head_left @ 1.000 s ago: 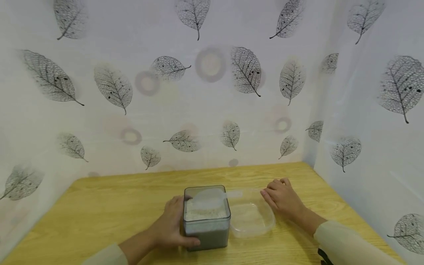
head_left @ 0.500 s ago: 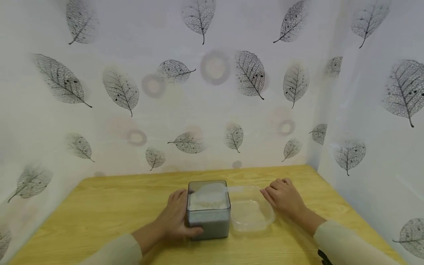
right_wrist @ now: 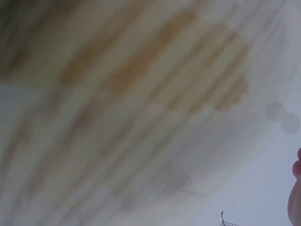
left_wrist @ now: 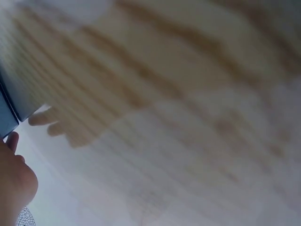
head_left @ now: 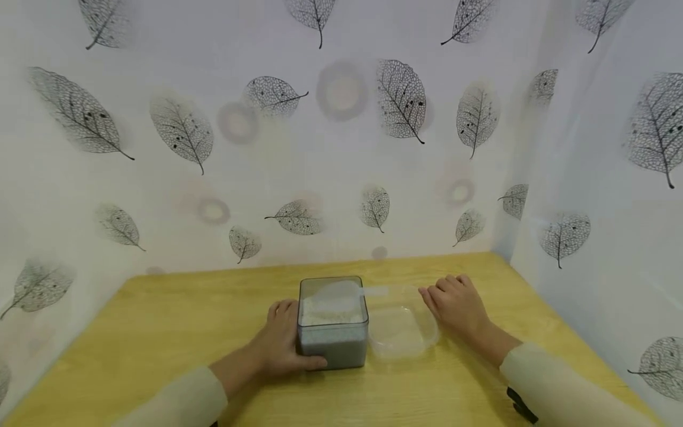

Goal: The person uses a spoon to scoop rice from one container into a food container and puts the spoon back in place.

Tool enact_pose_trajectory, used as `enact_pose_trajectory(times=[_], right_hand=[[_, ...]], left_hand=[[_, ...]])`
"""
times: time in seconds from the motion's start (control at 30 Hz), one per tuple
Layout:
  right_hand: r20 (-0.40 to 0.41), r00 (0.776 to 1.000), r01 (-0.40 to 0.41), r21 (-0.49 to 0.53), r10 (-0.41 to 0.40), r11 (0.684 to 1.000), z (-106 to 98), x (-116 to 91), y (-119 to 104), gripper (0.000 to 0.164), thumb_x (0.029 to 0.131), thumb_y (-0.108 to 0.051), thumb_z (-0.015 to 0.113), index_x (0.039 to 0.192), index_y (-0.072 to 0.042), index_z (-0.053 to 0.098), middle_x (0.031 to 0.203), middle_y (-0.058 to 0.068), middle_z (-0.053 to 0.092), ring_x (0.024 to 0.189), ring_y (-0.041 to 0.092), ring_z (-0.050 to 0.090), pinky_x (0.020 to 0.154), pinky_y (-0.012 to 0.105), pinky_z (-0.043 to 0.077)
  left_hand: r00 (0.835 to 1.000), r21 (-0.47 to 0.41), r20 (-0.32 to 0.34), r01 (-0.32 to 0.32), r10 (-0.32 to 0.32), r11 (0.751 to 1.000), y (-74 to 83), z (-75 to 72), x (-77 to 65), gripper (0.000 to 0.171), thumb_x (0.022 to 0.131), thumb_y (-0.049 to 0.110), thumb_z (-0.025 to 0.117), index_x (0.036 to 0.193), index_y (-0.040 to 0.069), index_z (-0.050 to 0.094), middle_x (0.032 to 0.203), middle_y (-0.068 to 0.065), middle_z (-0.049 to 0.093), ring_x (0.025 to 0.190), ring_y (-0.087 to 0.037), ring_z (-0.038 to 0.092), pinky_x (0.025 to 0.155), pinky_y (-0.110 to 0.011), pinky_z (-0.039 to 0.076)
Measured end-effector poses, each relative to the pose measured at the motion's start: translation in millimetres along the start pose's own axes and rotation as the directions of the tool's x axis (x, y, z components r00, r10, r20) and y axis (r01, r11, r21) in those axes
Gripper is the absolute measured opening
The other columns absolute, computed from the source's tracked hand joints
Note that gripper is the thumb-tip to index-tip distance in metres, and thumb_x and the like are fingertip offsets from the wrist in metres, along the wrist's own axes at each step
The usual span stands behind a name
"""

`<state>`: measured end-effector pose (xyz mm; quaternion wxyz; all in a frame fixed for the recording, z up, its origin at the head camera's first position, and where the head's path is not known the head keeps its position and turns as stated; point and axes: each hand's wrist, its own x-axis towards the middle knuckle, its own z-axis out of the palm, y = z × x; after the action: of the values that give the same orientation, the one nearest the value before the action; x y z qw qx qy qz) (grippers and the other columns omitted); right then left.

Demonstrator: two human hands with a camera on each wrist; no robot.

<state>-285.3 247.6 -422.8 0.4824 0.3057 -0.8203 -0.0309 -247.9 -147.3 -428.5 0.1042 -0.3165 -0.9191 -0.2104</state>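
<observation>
A square grey see-through canister stands on the wooden table, filled with a white grainy or powdery substance. My left hand grips its left side, thumb across the front, some fingertips hidden behind it. Inside lies a translucent white scoop, its handle sticking out over the right rim. Beside the canister is a shallow clear plastic container. My right hand has curled fingers and holds this container by its far right rim. Part of the canister shows at the left wrist view's edge.
The wooden table reaches back to a white curtain printed with dark leaves, which also hangs along the left and right sides. Both wrist views mostly show blurred reflections of wood and curtain.
My left hand and the canister have slid slightly away from me, with the clear container shifting a little the same way. Both hands keep their hold. The head view has tilted slightly.
</observation>
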Motion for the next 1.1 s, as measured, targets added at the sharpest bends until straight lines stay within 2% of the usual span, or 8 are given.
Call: enact_pose_trajectory(times=[0.27,0.43,0.5,0.63,0.77,0.9,1.0,1.1], right_hand=[[0.012,1.0,-0.007,0.034,0.007,0.999,-3,-11,-9,0.06,0.109,-0.035,0.034,0.064,-0.01,0.064,0.063,0.004,0.06,0.059,0.025,0.056,0.064,0.044,0.043],[0.067,0.997,-0.035,0.051,0.032,0.998,-10,-17,-13,0.057,0.109,-0.035,0.033,0.067,-0.011,0.064,0.065,0.002,0.061,0.061,0.024,0.057,0.065,0.043,0.044],[0.085,0.996,-0.044,0.078,0.037,0.996,-10,-13,-11,0.046,0.107,-0.03,0.043,0.072,-0.011,0.066,0.067,0.002,0.063,0.063,0.023,0.059,0.065,0.042,0.044],[0.163,0.984,-0.105,0.171,0.077,0.98,-7,4,-2,0.017,0.098,-0.017,0.059,0.094,-0.005,0.071,0.08,0.007,0.07,0.073,0.026,0.065,0.072,0.045,0.051],[0.276,0.955,-0.186,0.262,0.111,0.947,-5,12,7,0.02,0.1,-0.015,0.058,0.11,-0.002,0.069,0.094,0.012,0.073,0.086,0.03,0.069,0.079,0.047,0.055],[0.355,0.925,-0.244,0.278,0.137,0.929,-4,16,12,0.025,0.102,-0.018,0.055,0.116,-0.001,0.068,0.106,0.016,0.073,0.099,0.035,0.07,0.087,0.049,0.054],[0.375,0.917,-0.249,0.273,0.136,0.929,-6,12,8,0.024,0.101,-0.017,0.057,0.115,-0.001,0.069,0.106,0.016,0.073,0.099,0.035,0.07,0.087,0.049,0.054],[0.369,0.924,-0.211,0.271,0.102,0.939,-11,1,-2,0.023,0.1,-0.017,0.058,0.112,-0.002,0.07,0.102,0.014,0.074,0.094,0.032,0.071,0.083,0.047,0.056]], left_hand=[[1.0,-0.024,-0.022,-0.016,0.015,1.0,0.9,7.8,-10.0,0.107,0.068,0.085,0.065,0.136,0.005,0.044,0.121,-0.005,0.055,0.119,-0.026,0.045,0.109,-0.054,0.024],[1.0,-0.05,0.018,0.003,-0.003,0.999,5.2,11.7,-12.8,0.107,0.067,0.084,0.066,0.137,0.007,0.042,0.122,-0.003,0.054,0.118,-0.024,0.043,0.108,-0.054,0.023],[0.999,-0.051,0.031,0.009,-0.008,0.999,4.2,8.7,-9.5,0.108,0.067,0.084,0.067,0.138,0.007,0.041,0.123,-0.003,0.053,0.119,-0.024,0.042,0.109,-0.054,0.022],[1.0,-0.03,0.005,0.005,-0.004,1.0,-3.6,-2.0,7.1,0.109,0.066,0.082,0.069,0.139,0.007,0.04,0.124,-0.004,0.053,0.122,-0.026,0.042,0.111,-0.052,0.02],[1.0,-0.014,0.011,-0.01,0.01,1.0,-7.7,-10.9,19.0,0.109,0.066,0.078,0.072,0.14,0.006,0.04,0.126,-0.007,0.053,0.122,-0.028,0.041,0.111,-0.052,0.018],[1.0,0.007,0.005,-0.013,0.013,1.0,-8.6,-15.2,24.8,0.108,0.067,0.074,0.074,0.141,0.005,0.039,0.128,-0.009,0.053,0.122,-0.029,0.041,0.11,-0.052,0.02],[1.0,0.003,0.003,-0.012,0.012,1.0,-7.0,-11.2,19.7,0.107,0.067,0.075,0.073,0.141,0.005,0.039,0.128,-0.01,0.053,0.122,-0.029,0.042,0.108,-0.051,0.022],[1.0,-0.039,0.014,-0.005,0.006,0.999,-3.4,-3.2,5.3,0.109,0.067,0.078,0.071,0.141,0.004,0.04,0.128,-0.009,0.054,0.122,-0.03,0.042,0.108,-0.051,0.021]])
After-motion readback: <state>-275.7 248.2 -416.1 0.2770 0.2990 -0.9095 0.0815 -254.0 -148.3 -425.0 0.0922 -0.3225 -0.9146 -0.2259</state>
